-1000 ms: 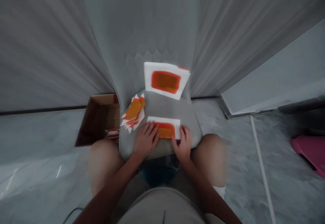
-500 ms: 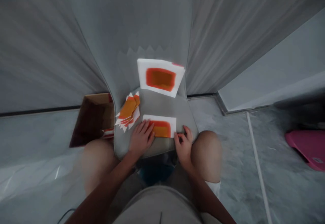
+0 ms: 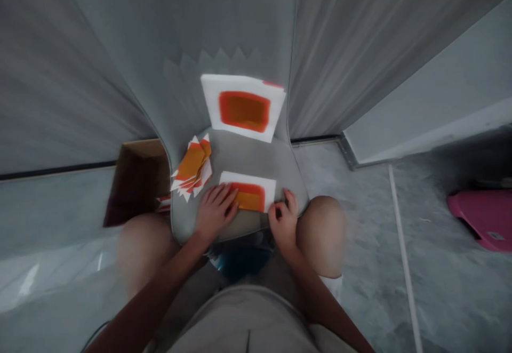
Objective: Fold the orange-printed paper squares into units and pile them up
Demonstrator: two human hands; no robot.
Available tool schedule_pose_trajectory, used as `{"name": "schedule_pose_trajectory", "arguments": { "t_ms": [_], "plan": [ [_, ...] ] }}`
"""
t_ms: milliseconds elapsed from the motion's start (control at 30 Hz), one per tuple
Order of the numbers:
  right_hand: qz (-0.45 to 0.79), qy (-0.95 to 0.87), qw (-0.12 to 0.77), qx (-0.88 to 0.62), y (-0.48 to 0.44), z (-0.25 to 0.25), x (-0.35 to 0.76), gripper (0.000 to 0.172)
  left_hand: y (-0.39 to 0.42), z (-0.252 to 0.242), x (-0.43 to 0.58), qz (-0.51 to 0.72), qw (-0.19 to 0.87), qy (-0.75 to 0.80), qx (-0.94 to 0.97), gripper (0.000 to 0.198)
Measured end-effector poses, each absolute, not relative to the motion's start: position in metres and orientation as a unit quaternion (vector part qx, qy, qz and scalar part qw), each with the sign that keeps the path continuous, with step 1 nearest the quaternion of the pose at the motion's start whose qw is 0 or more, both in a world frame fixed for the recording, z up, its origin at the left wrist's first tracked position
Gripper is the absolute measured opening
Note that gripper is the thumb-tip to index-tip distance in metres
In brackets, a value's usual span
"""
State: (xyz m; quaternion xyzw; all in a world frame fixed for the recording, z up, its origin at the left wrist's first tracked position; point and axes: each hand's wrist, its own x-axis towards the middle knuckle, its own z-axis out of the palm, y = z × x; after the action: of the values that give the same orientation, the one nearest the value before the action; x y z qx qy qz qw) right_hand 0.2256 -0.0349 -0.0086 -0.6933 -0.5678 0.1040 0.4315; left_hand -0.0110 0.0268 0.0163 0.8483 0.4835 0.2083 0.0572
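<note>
A folded white sheet with an orange-red patch (image 3: 248, 194) lies on the front of a grey chair seat (image 3: 256, 155). My left hand (image 3: 214, 211) rests flat on the sheet's left part, fingers stretched out. My right hand (image 3: 283, 219) is at the sheet's right corner, thumb and fingers curled together at its edge. Behind, an unfolded white sheet with an orange-red patch (image 3: 242, 107) leans on the chair back. A pile of folded orange and white pieces (image 3: 192, 169) sits on the seat's left side.
A brown cardboard box (image 3: 138, 182) stands on the floor left of the chair. Grey curtains hang behind. My bare knees flank the seat. A pink object (image 3: 484, 219) lies on the floor at the far right, and a white rod (image 3: 402, 241) runs along the floor.
My right hand slid off the sheet's right part to its right corner and curled there. The left hand stayed flat on the sheet. The camera drifted, shifting the view left and up.
</note>
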Motion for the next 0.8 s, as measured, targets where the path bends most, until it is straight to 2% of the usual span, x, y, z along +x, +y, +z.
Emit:
{"name": "schedule_pose_trajectory", "arguments": {
  "t_ms": [67,133,200,400,533,800],
  "plan": [
    [0.101,-0.566,0.428,-0.697,-0.035,-0.009,0.224,0.019,0.028,0.017,-0.011,0.205,0.054,0.478,0.852,0.042],
    [0.103,-0.577,0.416,-0.695,-0.035,-0.009,0.222,0.035,0.029,0.018,-0.010,0.199,0.054,0.475,0.855,0.042],
    [0.104,-0.602,0.400,-0.683,-0.034,-0.011,0.221,0.044,0.029,0.018,-0.010,0.190,0.057,0.472,0.859,0.043],
    [0.101,-0.631,0.377,-0.670,-0.034,-0.016,0.222,0.047,0.030,0.016,-0.010,0.168,0.068,0.468,0.865,0.048],
    [0.073,-0.642,0.372,-0.667,-0.034,-0.019,0.222,0.056,0.031,0.015,-0.011,0.171,0.065,0.462,0.868,0.052],
    [0.065,-0.640,0.377,-0.667,-0.035,-0.022,0.223,0.046,0.022,0.010,-0.014,0.232,0.054,0.524,0.818,0.062]
  ]
}}
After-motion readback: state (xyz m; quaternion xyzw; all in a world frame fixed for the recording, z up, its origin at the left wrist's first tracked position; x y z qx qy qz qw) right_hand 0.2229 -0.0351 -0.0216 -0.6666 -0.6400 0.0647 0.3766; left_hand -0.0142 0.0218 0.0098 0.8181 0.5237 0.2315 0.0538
